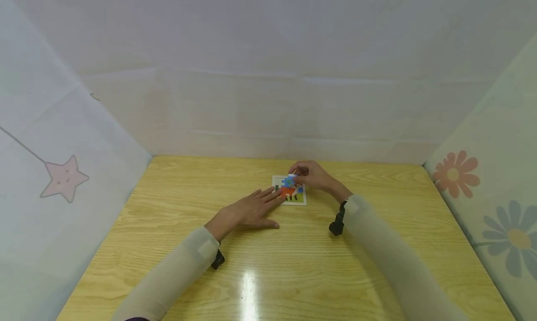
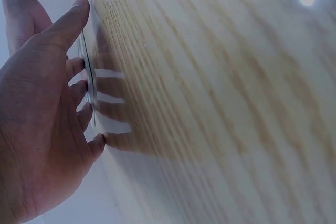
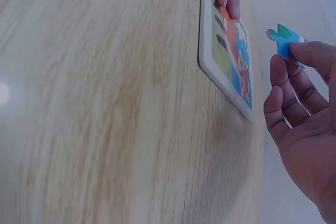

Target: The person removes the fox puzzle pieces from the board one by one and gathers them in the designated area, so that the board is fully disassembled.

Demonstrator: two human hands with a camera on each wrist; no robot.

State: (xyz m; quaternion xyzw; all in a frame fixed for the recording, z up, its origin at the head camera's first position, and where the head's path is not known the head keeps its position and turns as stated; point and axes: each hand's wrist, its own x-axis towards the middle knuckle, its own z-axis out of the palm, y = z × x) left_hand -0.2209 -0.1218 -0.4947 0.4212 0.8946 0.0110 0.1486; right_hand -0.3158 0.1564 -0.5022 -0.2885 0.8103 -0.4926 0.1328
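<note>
A small jigsaw puzzle (image 1: 300,200) in a white-rimmed frame lies flat on the table, showing a red-orange animal on green and blue. My right hand (image 1: 315,176) is over its upper right part and pinches a blue and green puzzle piece (image 3: 284,39) between thumb and fingers. In the right wrist view that piece is held up off the puzzle. My left hand (image 1: 257,210) lies with fingers extended, their tips on the puzzle's left side. From the left wrist view, the left thumb (image 2: 68,24) is spread apart from the fingers. The puzzle's picture is partly covered by both hands.
The wood-grain table (image 1: 176,199) extends around the puzzle, with a bright light reflection near its front. White cloth walls (image 1: 235,106) close off the back and both sides, printed with a star (image 1: 65,177) on the left and flowers (image 1: 455,174) on the right.
</note>
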